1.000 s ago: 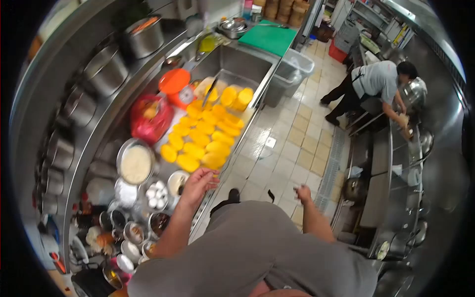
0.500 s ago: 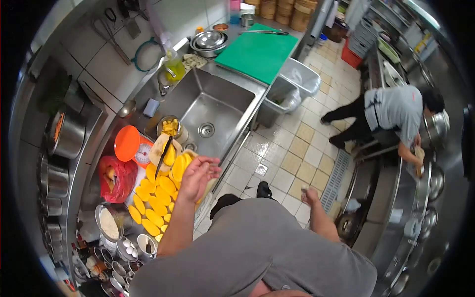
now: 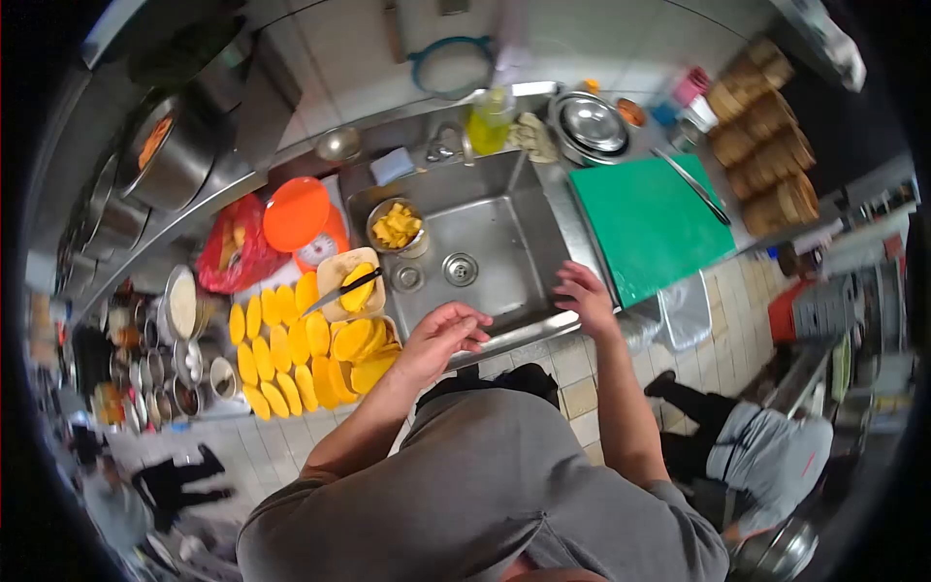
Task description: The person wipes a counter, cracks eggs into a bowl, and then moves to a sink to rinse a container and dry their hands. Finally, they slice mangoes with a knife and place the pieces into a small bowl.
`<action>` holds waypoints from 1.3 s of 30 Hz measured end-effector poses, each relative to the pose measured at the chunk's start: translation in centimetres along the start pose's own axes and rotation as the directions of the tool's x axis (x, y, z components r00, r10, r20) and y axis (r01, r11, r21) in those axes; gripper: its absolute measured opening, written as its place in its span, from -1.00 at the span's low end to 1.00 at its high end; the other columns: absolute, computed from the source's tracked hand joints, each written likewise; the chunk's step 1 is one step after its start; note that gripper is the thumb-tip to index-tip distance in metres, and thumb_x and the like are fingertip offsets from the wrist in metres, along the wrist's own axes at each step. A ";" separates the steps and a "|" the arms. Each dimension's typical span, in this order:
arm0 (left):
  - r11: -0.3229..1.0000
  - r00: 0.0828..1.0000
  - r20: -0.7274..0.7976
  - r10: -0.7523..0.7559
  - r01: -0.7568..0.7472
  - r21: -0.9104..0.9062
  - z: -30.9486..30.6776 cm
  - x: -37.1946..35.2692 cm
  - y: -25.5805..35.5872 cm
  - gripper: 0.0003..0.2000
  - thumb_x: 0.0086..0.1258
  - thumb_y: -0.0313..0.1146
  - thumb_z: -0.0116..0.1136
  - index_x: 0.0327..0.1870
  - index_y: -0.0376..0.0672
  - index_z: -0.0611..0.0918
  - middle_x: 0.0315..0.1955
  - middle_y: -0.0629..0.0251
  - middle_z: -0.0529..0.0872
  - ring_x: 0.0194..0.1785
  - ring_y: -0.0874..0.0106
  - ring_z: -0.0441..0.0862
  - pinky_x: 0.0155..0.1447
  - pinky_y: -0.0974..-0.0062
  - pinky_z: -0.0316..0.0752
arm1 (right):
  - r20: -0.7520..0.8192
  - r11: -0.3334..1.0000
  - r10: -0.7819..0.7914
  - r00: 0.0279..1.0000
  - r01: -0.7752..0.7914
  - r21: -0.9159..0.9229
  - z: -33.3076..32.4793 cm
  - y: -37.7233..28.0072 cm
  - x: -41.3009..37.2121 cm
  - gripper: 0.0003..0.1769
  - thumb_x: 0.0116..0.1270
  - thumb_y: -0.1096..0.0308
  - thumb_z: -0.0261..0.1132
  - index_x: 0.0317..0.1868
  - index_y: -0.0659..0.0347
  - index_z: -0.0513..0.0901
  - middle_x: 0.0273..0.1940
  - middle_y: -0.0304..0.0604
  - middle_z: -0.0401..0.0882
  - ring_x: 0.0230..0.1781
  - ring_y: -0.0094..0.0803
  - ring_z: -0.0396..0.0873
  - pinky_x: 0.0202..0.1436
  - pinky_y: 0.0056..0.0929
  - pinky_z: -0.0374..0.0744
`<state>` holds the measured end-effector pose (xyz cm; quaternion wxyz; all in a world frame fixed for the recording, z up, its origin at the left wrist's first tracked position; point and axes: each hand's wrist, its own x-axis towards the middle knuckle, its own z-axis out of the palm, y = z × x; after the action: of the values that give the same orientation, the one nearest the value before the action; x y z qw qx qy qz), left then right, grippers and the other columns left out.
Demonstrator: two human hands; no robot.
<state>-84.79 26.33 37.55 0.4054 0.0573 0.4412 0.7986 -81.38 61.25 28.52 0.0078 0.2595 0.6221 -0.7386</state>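
Loosely, the left hand (image 3: 441,335) was held empty, fingers slack, above the front rim of the rectangular stainless-steel sink (image 3: 509,254). The right hand (image 3: 585,296), likewise unclenched, was placed at the sink's right front corner. Yellow mango slices (image 3: 276,347) were laid out left of the sink.

The sink (image 3: 504,228) right in front of me is a deep, rectangular basin of dull steel, sunk into the counter (image 3: 555,199) with one long side along the front edge. Its round drain (image 3: 460,269) sits left of the floor's centre.
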 end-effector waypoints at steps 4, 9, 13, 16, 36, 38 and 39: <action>0.996 0.989 -0.140 0.035 -0.047 -0.078 1.8 2.1 -0.8 -0.82 0.71 -0.37 0.02 0.12 -0.24 0.60 0.15 0.11 0.70 0.08 0.34 0.71 0.17 0.33 0.63 | 0.374 0.891 0.239 0.896 -0.356 0.283 10.6 -1.8 13.6 -0.40 0.50 0.07 0.43 0.43 0.06 0.48 0.10 -0.11 0.70 -0.08 -0.27 0.70 -0.11 -0.29 0.72; 0.983 0.855 -0.507 0.110 -0.169 -0.071 3.2 4.9 -3.9 -0.85 0.68 -0.31 0.13 0.04 -0.18 0.63 0.09 0.15 0.75 0.06 0.31 0.74 0.14 0.27 0.65 | 0.624 0.664 0.373 0.686 -0.668 0.338 20.4 4.8 39.6 -0.54 0.56 -0.04 0.34 0.25 0.04 0.51 -0.06 0.00 0.69 -0.23 -0.17 0.71 -0.09 -0.06 0.73; 0.954 0.763 -0.643 0.068 -0.239 -0.183 4.0 5.8 -5.2 -0.82 0.64 -0.25 0.20 0.05 -0.14 0.63 0.04 0.18 0.77 0.04 0.30 0.75 0.13 0.22 0.64 | 0.408 0.731 0.172 0.897 -0.394 0.558 24.9 0.0 40.0 -0.77 0.64 0.27 0.21 0.21 0.01 0.51 -0.14 -0.12 0.69 -0.26 -0.28 0.72 -0.20 -0.24 0.75; 0.940 0.734 -0.676 0.061 -0.270 -0.208 3.3 7.7 -5.9 -0.82 0.63 -0.24 0.22 0.04 -0.12 0.64 -0.02 0.26 0.77 0.00 0.34 0.75 0.10 0.26 0.64 | 0.201 0.714 0.167 0.965 -0.259 0.650 23.9 -4.4 32.7 -0.82 0.64 0.40 0.16 0.16 0.02 0.53 -0.19 -0.19 0.68 -0.29 -0.35 0.71 -0.28 -0.40 0.73; 0.996 0.402 -0.916 0.010 0.078 0.046 -15.1 35.7 -12.3 -0.75 0.52 -0.27 0.27 -0.21 -0.34 0.68 -0.39 0.13 0.71 -0.45 0.35 0.61 -0.43 0.31 0.46 | 0.264 0.585 -0.317 0.911 0.407 -0.701 14.6 6.8 32.7 -0.66 0.35 0.45 0.23 0.08 0.32 0.74 0.10 0.24 0.74 0.19 0.20 0.67 0.28 0.00 0.61; 0.983 0.420 -0.889 -0.181 0.055 -0.174 -13.6 35.1 -11.2 -0.66 0.51 -0.13 0.31 -0.18 -0.32 0.69 -0.37 0.14 0.73 -0.41 0.37 0.62 -0.32 0.31 0.52 | 0.380 0.475 -0.602 0.702 0.698 -0.536 15.9 2.2 32.1 -0.52 0.33 0.55 0.19 0.27 0.31 0.63 0.20 0.29 0.66 0.24 0.21 0.63 0.36 0.00 0.57; 0.984 0.440 -0.889 -0.128 0.168 -0.059 -14.3 34.3 -11.9 -0.63 0.51 -0.08 0.30 -0.14 -0.31 0.69 -0.33 0.16 0.74 -0.35 0.37 0.63 -0.23 0.28 0.54 | 0.435 0.357 -0.716 0.546 0.822 -0.444 17.0 -0.8 31.5 -0.39 0.32 0.59 0.16 0.43 0.29 0.53 0.26 0.33 0.62 0.25 0.22 0.62 0.38 0.01 0.55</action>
<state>-106.90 44.24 10.84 0.1823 -0.3989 0.6061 0.6636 -115.23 55.56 18.39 -0.2060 -0.1429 0.8660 -0.4326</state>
